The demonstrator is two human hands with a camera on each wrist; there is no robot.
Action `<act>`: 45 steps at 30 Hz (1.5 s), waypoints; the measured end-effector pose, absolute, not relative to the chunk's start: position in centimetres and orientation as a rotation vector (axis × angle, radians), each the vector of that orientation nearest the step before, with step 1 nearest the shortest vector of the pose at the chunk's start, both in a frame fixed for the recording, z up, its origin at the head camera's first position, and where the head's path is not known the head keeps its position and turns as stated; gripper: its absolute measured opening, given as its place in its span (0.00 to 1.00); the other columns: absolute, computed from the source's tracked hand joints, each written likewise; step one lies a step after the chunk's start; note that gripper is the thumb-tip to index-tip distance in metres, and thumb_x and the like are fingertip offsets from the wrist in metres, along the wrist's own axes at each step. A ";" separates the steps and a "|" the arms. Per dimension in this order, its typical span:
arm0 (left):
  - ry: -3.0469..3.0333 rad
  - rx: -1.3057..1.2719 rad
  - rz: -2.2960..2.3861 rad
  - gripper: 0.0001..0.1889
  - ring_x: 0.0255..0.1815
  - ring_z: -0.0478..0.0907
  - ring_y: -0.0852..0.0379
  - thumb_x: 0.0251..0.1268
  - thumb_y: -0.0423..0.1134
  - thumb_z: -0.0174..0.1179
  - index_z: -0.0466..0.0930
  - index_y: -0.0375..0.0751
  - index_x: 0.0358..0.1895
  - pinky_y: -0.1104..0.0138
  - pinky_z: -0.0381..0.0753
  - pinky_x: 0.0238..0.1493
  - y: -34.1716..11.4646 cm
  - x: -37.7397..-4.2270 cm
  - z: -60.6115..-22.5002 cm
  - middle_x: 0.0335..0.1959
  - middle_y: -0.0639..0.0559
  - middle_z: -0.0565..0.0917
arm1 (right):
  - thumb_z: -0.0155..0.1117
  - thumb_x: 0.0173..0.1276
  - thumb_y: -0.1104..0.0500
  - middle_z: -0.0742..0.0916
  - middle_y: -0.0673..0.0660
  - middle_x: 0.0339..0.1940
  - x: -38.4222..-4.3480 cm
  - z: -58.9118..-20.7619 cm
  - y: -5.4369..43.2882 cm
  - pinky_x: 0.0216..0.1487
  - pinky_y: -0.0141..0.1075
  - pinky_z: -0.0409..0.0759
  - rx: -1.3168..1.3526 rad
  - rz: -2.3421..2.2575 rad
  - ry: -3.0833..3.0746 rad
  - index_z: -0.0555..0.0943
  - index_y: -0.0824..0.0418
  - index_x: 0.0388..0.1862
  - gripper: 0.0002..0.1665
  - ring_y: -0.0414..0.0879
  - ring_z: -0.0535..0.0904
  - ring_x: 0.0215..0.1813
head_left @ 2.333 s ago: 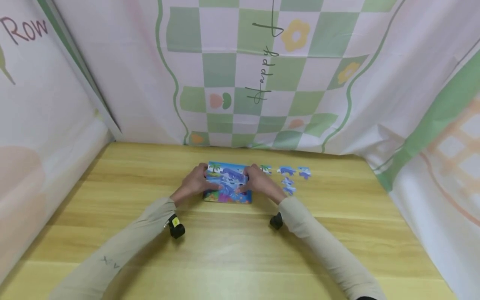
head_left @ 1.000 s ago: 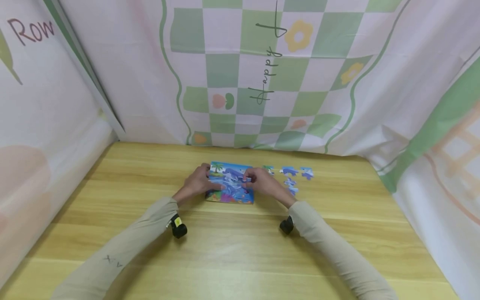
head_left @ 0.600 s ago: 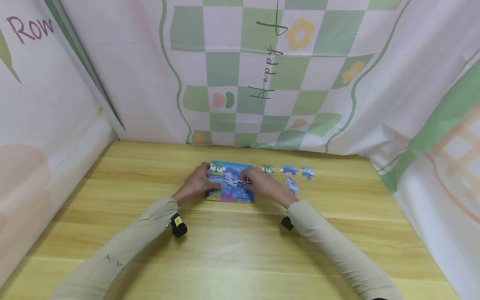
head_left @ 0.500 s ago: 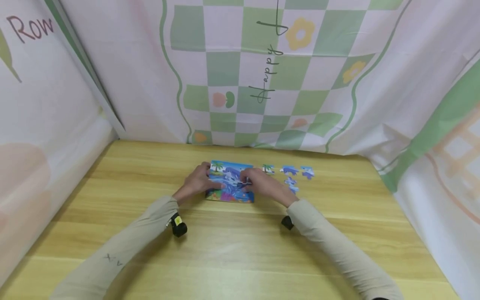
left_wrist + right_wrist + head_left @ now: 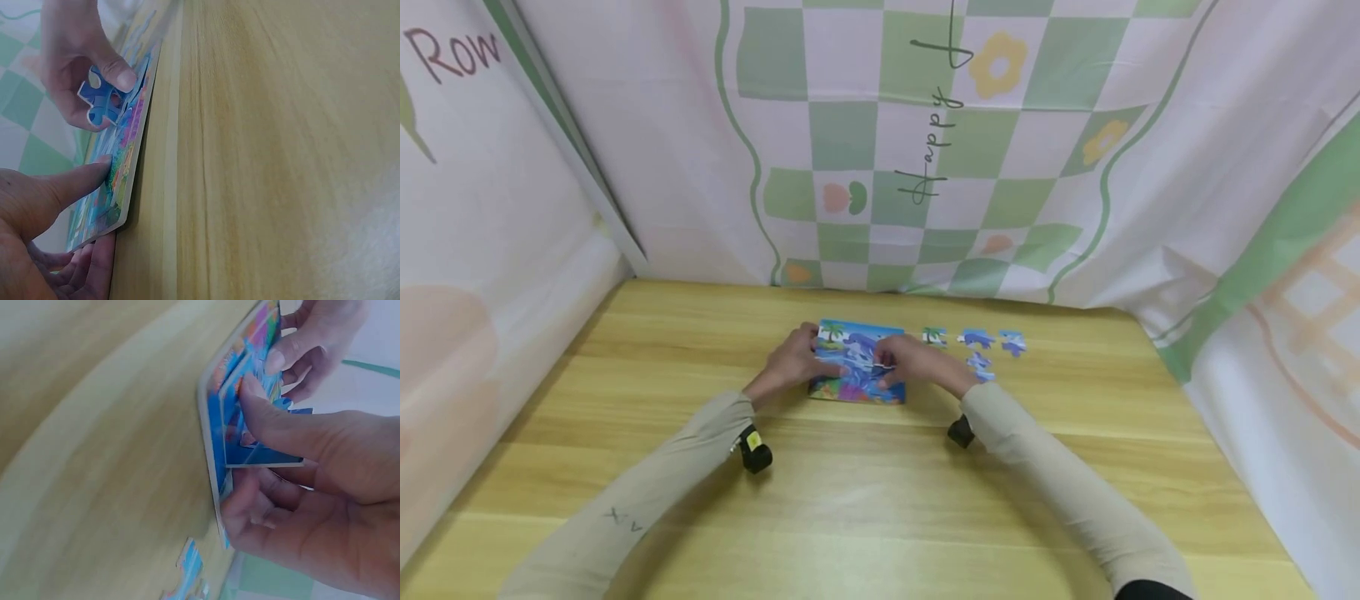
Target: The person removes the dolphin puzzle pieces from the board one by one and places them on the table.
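Observation:
A blue jigsaw puzzle (image 5: 859, 387) with a dolphin, palm tree and coral picture lies on the table in its tray. My left hand (image 5: 792, 358) grips its left edge, thumb on top and fingers underneath; the left wrist view shows this thumb (image 5: 81, 182) beside the coral. Over the puzzle's right half, my right hand (image 5: 917, 362) pinches a blue puzzle piece (image 5: 97, 103), raised and tilted from the surface. In the right wrist view, the thumb of the right hand (image 5: 350, 481) presses on the piece, which partly covers the puzzle (image 5: 215, 425) below.
Several loose pieces lie right of the puzzle: a palm tree piece (image 5: 935, 336), a purple-blue piece (image 5: 977, 338), a blue-white piece (image 5: 1012, 342) and another nearer piece (image 5: 980, 365). A patterned curtain (image 5: 842, 137) hangs behind the wooden table (image 5: 850, 500).
My right hand, earlier resting on the puzzle's right edge, has lifted a puzzle piece out and shifted slightly left with it. My left hand keeps its grip on the left edge.

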State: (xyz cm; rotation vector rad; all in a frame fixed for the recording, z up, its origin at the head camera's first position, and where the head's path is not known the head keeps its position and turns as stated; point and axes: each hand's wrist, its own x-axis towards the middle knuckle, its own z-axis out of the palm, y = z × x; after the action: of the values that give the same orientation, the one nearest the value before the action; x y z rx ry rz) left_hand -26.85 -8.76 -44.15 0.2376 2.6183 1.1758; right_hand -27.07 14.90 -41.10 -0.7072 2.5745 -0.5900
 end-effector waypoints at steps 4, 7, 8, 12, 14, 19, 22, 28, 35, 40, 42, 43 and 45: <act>2.617 0.234 1.173 0.52 0.66 0.75 0.36 0.59 0.51 0.77 0.57 0.30 0.78 0.44 0.77 0.70 -8.8 -26.8 -44.1 0.68 0.31 0.75 | 0.76 0.69 0.60 0.81 0.54 0.39 -27.3 -41.0 14.5 0.41 0.35 0.77 -0.641 -0.578 2.563 0.78 0.64 0.45 0.15 0.45 0.72 0.40; 2.615 0.220 1.172 0.52 0.66 0.75 0.36 0.59 0.51 0.77 0.56 0.30 0.78 0.45 0.77 0.70 -8.9 -26.8 -44.1 0.68 0.31 0.74 | 0.76 0.69 0.58 0.81 0.55 0.39 -27.1 -41.0 14.3 0.42 0.37 0.77 -0.665 -0.560 2.587 0.78 0.65 0.48 0.17 0.46 0.72 0.40; 2.615 0.218 1.170 0.53 0.66 0.75 0.36 0.59 0.51 0.77 0.56 0.30 0.78 0.45 0.77 0.70 -8.9 -26.8 -44.1 0.68 0.31 0.74 | 0.75 0.70 0.58 0.81 0.55 0.39 -27.1 -41.0 14.3 0.42 0.38 0.77 -0.687 -0.558 2.593 0.79 0.66 0.49 0.18 0.47 0.73 0.41; 2.618 0.229 1.159 0.52 0.67 0.75 0.36 0.60 0.52 0.77 0.56 0.29 0.78 0.44 0.77 0.71 -8.9 -26.9 -44.1 0.68 0.31 0.75 | 0.74 0.71 0.57 0.82 0.56 0.39 -26.8 -41.2 14.8 0.44 0.41 0.79 -0.748 -0.570 2.603 0.81 0.67 0.51 0.18 0.47 0.74 0.42; 2.618 0.237 1.152 0.53 0.67 0.75 0.36 0.60 0.52 0.77 0.56 0.29 0.78 0.44 0.77 0.71 -8.8 -26.9 -44.1 0.68 0.31 0.75 | 0.74 0.71 0.57 0.84 0.56 0.41 -26.8 -41.3 15.1 0.47 0.43 0.81 -0.758 -0.586 2.589 0.82 0.66 0.53 0.19 0.48 0.76 0.44; 2.621 0.242 1.157 0.53 0.67 0.75 0.36 0.59 0.52 0.77 0.56 0.29 0.78 0.44 0.76 0.71 -8.7 -27.1 -44.2 0.68 0.31 0.75 | 0.75 0.70 0.57 0.86 0.61 0.50 -27.4 -41.2 15.9 0.56 0.46 0.84 -0.810 -0.504 2.552 0.81 0.68 0.62 0.26 0.52 0.79 0.52; 2.622 0.245 1.170 0.52 0.67 0.74 0.35 0.59 0.52 0.77 0.57 0.29 0.77 0.44 0.76 0.71 -8.8 -27.1 -44.1 0.68 0.30 0.74 | 0.75 0.70 0.57 0.85 0.58 0.45 -28.2 -40.9 16.0 0.50 0.41 0.82 -0.906 -0.431 2.509 0.83 0.68 0.56 0.22 0.48 0.77 0.47; 2.611 0.239 1.188 0.51 0.67 0.74 0.35 0.59 0.50 0.77 0.58 0.29 0.77 0.44 0.75 0.72 -8.9 -27.0 -44.0 0.68 0.30 0.74 | 0.74 0.70 0.58 0.82 0.54 0.40 -29.0 -40.2 15.8 0.43 0.36 0.78 -0.984 -0.401 2.413 0.82 0.64 0.46 0.14 0.46 0.74 0.43; 2.608 0.236 1.181 0.52 0.68 0.74 0.34 0.59 0.51 0.77 0.57 0.29 0.78 0.42 0.74 0.73 -8.8 -26.8 -44.0 0.69 0.30 0.74 | 0.67 0.77 0.56 0.84 0.59 0.44 -27.9 -40.2 18.2 0.46 0.39 0.81 -0.946 -0.522 2.409 0.81 0.68 0.53 0.16 0.47 0.77 0.45; 2.601 0.242 1.185 0.53 0.68 0.74 0.34 0.59 0.51 0.77 0.56 0.29 0.78 0.42 0.75 0.72 -8.7 -26.7 -44.0 0.68 0.30 0.75 | 0.64 0.78 0.61 0.76 0.54 0.34 -27.6 -40.1 21.4 0.37 0.35 0.70 -0.946 -0.699 2.383 0.79 0.65 0.40 0.07 0.45 0.68 0.37; 2.601 0.241 1.186 0.53 0.68 0.74 0.34 0.59 0.51 0.77 0.56 0.29 0.78 0.42 0.75 0.73 -8.7 -26.7 -44.0 0.69 0.30 0.75 | 0.66 0.76 0.63 0.77 0.54 0.34 -27.7 -40.1 22.6 0.36 0.35 0.68 -0.915 -0.760 2.389 0.81 0.64 0.41 0.05 0.46 0.67 0.37; 2.602 0.239 1.188 0.53 0.68 0.74 0.34 0.59 0.51 0.77 0.56 0.29 0.78 0.42 0.75 0.72 -8.7 -26.7 -44.0 0.69 0.30 0.75 | 0.68 0.75 0.63 0.79 0.54 0.36 -27.7 -40.0 23.2 0.37 0.34 0.70 -0.896 -0.787 2.399 0.83 0.64 0.45 0.05 0.45 0.68 0.37; 2.603 0.234 1.190 0.53 0.69 0.73 0.34 0.60 0.51 0.77 0.56 0.29 0.78 0.42 0.74 0.73 -8.8 -26.6 -44.0 0.69 0.30 0.74 | 0.70 0.73 0.62 0.83 0.56 0.41 -27.6 -39.8 24.3 0.38 0.35 0.74 -0.844 -0.836 2.424 0.85 0.64 0.53 0.13 0.46 0.72 0.39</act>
State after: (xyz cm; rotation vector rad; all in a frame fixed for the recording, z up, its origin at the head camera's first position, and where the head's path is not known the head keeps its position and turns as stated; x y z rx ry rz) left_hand -26.63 -8.77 -43.99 0.2344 2.6029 1.1901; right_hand -27.56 24.32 -39.79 -0.8443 2.4242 -0.8363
